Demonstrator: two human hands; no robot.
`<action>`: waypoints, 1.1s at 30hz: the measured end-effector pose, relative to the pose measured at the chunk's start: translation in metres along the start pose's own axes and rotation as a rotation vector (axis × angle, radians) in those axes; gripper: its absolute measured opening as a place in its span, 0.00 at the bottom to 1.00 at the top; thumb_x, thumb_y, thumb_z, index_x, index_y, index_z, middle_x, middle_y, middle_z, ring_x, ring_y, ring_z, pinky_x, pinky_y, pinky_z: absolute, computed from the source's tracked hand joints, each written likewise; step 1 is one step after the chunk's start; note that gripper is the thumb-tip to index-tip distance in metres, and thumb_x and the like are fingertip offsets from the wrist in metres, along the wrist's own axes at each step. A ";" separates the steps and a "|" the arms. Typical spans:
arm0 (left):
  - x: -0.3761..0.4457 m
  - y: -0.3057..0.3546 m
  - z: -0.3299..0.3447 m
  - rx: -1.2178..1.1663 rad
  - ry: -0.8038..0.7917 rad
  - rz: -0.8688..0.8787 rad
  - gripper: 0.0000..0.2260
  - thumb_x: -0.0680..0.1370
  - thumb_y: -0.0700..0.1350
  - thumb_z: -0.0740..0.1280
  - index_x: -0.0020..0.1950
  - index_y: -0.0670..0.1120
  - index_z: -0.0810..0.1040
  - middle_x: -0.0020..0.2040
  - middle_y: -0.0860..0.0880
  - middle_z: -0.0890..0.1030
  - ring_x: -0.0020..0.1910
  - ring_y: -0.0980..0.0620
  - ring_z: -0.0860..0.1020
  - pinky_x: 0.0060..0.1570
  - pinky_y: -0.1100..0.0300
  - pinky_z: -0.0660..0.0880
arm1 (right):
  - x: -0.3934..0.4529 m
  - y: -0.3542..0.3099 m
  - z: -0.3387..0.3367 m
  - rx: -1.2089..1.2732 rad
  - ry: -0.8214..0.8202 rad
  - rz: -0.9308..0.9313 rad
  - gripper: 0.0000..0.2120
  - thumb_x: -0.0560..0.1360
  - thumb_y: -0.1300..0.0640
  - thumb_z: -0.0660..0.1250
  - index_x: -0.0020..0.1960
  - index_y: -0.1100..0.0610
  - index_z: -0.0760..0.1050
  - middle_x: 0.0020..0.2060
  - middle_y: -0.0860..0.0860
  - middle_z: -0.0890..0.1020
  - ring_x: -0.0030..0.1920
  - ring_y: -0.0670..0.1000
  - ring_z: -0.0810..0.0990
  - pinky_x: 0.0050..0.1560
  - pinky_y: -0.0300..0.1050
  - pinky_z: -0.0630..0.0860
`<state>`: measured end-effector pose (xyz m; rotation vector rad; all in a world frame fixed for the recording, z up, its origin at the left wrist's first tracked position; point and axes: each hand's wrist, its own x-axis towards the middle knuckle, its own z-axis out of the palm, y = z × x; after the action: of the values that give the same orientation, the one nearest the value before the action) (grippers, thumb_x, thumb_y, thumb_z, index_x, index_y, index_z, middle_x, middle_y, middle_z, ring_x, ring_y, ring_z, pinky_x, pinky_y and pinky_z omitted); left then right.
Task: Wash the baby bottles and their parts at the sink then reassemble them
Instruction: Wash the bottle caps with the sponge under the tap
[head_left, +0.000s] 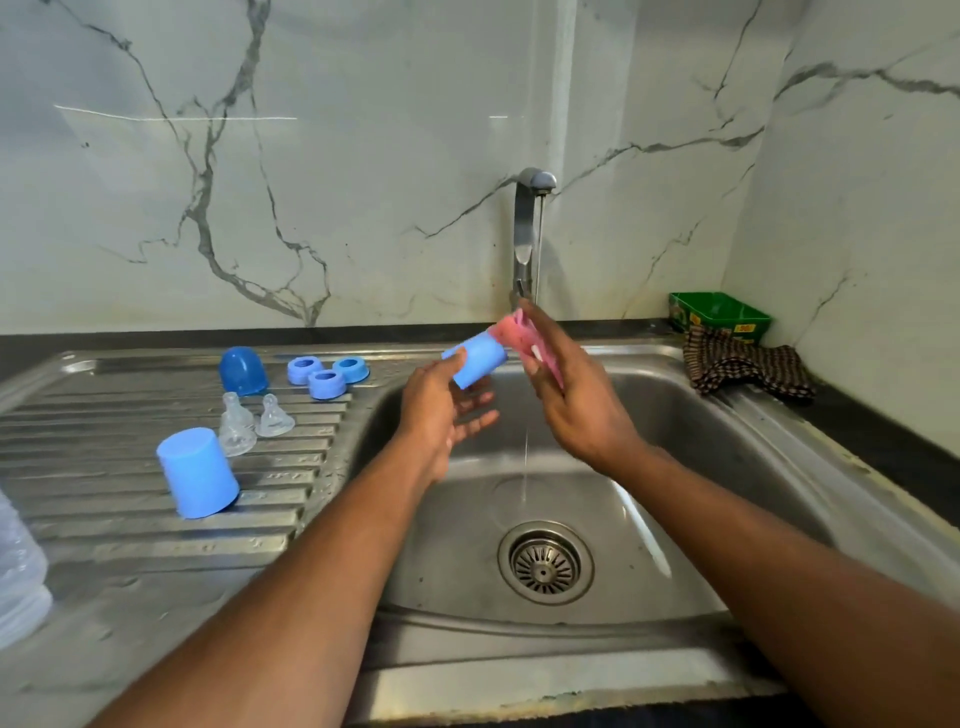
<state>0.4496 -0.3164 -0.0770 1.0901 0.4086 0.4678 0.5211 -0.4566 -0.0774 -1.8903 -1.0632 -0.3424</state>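
Head view, looking down over both forearms into a steel sink, with the drain strainer nearest and a thin stream of water falling from the tap behind it. Over the basin the left hand pinches a light blue cap between thumb and upper fingers, its lower fingers spread loose; the right hand grips a pink sponge pressed against the cap's far end, right at the stream. This looks like the scrubbing step for that cap. To do it well, I would turn the cap in the left fingers so the sponge reaches the whole rim and the inside, keep the open end tilted toward the water so suds run out, and hold firmly, since wet plastic is likely to slip. To the left, on the ribbed drainboard, a second light blue cap stands mouth down, closest to the viewer; beyond it lie two clear teats, then a darker blue dome cap and three blue screw rings near the wall. Clear plastic at the far left edge may be the bottles, though I cannot tell. Farthest back on the right, a checked cloth lies on the dark table before a green box.
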 end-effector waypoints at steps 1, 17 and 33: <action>0.001 0.000 0.001 -0.052 -0.013 -0.050 0.11 0.82 0.49 0.62 0.58 0.44 0.75 0.48 0.43 0.80 0.42 0.48 0.79 0.40 0.54 0.79 | -0.005 0.004 0.001 0.004 -0.030 0.009 0.23 0.84 0.49 0.56 0.79 0.44 0.59 0.69 0.47 0.74 0.62 0.43 0.75 0.65 0.48 0.73; -0.005 -0.003 0.004 -0.031 -0.136 -0.157 0.16 0.83 0.52 0.57 0.61 0.42 0.74 0.42 0.44 0.78 0.35 0.49 0.76 0.28 0.59 0.77 | -0.005 0.005 0.006 0.107 0.026 0.052 0.15 0.84 0.49 0.57 0.70 0.46 0.70 0.62 0.45 0.80 0.54 0.42 0.78 0.54 0.46 0.77; -0.011 0.010 -0.002 -0.062 -0.208 -0.284 0.19 0.78 0.53 0.52 0.40 0.41 0.74 0.28 0.46 0.68 0.20 0.55 0.59 0.17 0.70 0.52 | -0.006 -0.022 0.014 -0.216 0.088 -0.009 0.19 0.81 0.54 0.59 0.70 0.42 0.72 0.59 0.48 0.79 0.56 0.52 0.78 0.53 0.49 0.76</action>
<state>0.4380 -0.3170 -0.0677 0.9903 0.3555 0.1139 0.4979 -0.4433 -0.0762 -2.0406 -1.0090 -0.5592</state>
